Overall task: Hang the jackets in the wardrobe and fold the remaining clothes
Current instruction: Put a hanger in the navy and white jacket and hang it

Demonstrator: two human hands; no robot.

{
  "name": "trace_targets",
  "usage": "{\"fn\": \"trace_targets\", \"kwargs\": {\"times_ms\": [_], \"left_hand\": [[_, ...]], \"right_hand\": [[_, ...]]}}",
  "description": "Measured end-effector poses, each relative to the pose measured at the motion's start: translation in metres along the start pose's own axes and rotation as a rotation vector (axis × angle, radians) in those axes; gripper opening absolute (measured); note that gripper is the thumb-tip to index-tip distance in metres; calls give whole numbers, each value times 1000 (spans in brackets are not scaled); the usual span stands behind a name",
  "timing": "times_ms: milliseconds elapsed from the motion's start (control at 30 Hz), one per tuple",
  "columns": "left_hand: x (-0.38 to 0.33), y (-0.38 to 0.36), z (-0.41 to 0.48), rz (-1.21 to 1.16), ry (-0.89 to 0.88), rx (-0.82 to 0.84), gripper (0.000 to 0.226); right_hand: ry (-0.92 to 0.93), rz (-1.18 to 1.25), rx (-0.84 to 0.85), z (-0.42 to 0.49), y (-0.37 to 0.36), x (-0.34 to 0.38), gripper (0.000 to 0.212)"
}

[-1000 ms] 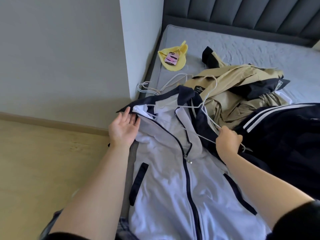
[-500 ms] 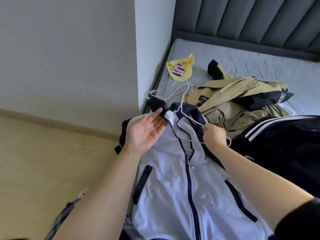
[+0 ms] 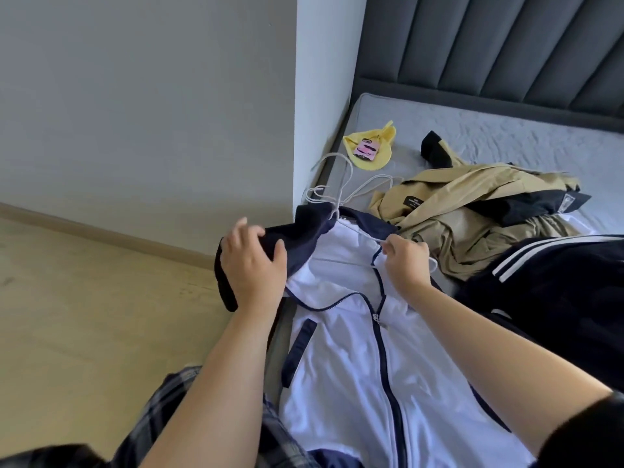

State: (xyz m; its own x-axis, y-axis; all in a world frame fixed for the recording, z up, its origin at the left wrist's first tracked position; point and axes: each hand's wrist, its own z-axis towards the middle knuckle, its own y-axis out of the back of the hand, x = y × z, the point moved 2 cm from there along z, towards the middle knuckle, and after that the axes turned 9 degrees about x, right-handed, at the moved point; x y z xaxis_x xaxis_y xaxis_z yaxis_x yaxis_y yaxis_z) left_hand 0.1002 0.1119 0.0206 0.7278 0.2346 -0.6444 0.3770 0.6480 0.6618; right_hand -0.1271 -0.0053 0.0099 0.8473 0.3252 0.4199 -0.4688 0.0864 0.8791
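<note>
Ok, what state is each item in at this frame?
white jacket: flat on the bed, zip closed to the chest, open above.
hanger: partly inside the collar, pinched by the right hand.
left hand: grips the jacket's navy shoulder.
spare hangers: loose by the wall.
tan jacket: crumpled, unhung.
striped dark garment: heaped, unfolded.
yellow cloth: lying flat.

— What's this person got on?
— A black top, short-sleeved. The right sleeve (image 3: 584, 430) shows as a black cuff at the near right. The left sleeve (image 3: 44, 456) is a dark, blurred edge at the near left. The forearms are bare.
— And lower down?
— Plaid legwear (image 3: 158, 410), dark blue and grey with pale lines. Trousers or shorts, I can't tell.
</note>
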Motion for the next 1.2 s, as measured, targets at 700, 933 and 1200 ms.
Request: {"fn": "trace_targets", "kwargs": {"times_ms": [700, 933, 1200], "left_hand": [[20, -18, -11, -205, 245, 290, 33], [27, -19, -12, -127, 201, 383, 39], [31, -26, -20, 34, 199, 434, 24]], "right_hand": [[-548, 732, 91, -14, -44, 18, 21], [-599, 691, 353, 16, -44, 7, 18], [-647, 659, -93, 47, 42, -51, 31]]}}
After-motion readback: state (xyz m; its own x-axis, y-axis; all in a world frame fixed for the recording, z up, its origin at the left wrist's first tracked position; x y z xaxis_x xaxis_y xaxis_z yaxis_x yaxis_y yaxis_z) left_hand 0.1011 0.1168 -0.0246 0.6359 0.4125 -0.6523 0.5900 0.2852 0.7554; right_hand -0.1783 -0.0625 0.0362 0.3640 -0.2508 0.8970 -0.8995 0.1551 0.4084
